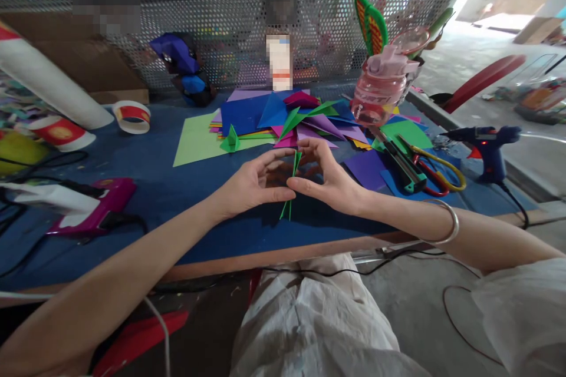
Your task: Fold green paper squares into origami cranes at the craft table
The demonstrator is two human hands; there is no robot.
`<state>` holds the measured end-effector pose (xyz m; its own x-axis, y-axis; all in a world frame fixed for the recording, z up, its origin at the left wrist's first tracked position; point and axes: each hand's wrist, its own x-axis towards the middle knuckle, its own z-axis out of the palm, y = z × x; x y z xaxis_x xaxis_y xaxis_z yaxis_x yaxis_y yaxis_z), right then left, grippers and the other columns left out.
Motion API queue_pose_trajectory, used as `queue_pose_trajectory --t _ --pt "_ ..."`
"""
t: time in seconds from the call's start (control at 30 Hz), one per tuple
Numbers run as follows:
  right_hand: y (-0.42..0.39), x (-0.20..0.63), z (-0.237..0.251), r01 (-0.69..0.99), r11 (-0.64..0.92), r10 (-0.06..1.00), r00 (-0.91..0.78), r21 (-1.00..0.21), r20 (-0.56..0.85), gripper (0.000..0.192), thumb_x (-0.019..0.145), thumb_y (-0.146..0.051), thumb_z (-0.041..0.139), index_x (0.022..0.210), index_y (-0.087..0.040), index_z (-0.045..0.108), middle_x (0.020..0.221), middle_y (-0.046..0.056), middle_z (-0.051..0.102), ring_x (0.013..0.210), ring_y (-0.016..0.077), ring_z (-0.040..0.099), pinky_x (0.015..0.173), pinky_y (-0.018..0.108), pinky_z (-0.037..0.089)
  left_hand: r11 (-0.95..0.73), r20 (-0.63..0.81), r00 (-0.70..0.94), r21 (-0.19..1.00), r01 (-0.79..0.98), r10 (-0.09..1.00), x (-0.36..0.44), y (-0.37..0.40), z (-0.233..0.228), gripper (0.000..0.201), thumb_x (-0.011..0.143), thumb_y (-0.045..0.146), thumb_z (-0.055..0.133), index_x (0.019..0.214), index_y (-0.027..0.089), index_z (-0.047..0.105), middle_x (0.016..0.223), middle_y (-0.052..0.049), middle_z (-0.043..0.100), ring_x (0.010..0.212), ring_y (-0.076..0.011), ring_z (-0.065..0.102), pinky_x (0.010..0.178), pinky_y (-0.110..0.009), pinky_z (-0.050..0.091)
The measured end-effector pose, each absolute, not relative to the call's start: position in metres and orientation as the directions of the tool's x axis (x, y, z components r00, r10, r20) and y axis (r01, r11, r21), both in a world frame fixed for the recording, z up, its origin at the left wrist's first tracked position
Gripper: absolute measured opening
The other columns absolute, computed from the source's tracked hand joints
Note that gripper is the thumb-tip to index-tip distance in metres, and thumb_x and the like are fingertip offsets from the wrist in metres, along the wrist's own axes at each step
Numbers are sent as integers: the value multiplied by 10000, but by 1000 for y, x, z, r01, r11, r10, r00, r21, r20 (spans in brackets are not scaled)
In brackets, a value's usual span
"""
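Between my two hands is a narrow piece of folded green paper (286, 210), held upright over the front of the blue table. My left hand (265, 179) has its thumb and fingers closed on the paper from the left. From the right, my right hand (325, 179) pinches the same paper, its thumb tip meeting the left thumb. The paper's middle is partly hidden by the thumbs and fingers. Just beyond the hands stands a small folded green paper piece (230, 140) on a light green sheet (194, 144). A pile of coloured paper (247, 113) lies behind.
At right are a box cutter (404, 168), scissors (442, 172), a pink water bottle (381, 91) and a blue glue gun (489, 150) with its cord. On the left sit a magenta power strip (117, 197), cables and a paper cup ring (131, 116). A perforated metal panel (230, 23) rises behind.
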<state>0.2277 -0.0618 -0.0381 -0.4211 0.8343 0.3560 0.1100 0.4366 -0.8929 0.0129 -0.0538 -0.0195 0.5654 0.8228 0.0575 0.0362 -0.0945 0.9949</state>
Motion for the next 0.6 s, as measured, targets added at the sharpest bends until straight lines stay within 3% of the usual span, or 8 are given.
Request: queue_pose_trajectory --t 0.27,0.4,0.5,0.6 --pt "-64 229 -34 75 457 802 -465 -886 374 517 951 -440 663 1326 -263 353 1287 116 580 1228 258 588 926 432 571 -63 57 540 998 -7 840 11 -53 -16 692 725 311 900 1363 222 644 1313 -122 727 1276 -342 651 1077 -450 529" --pt "-60 232 -33 84 481 798 -455 -872 396 445 984 -356 585 1350 -264 349 1284 111 612 1194 242 616 886 409 585 2 18 460 999 -43 888 9 -51 -13 594 681 267 860 1253 194 718 1233 -113 762 1212 -362 684 1009 -441 571" --pt "-55 236 -34 151 614 750 -416 -775 514 438 974 -235 529 1383 -254 373 1331 127 588 1170 228 613 864 387 587 68 -37 388 995 -66 921 7 -48 -14 533 605 185 825 1134 184 759 1133 -88 792 1126 -347 725 935 -407 604" --pt "-50 240 -34 278 762 646 -399 -585 651 457 956 -156 505 1399 -252 452 1373 144 556 1211 245 581 919 419 579 116 -82 356 990 -75 931 5 -47 -14 441 602 181 839 1038 179 773 1061 -79 808 1057 -330 752 886 -393 622"
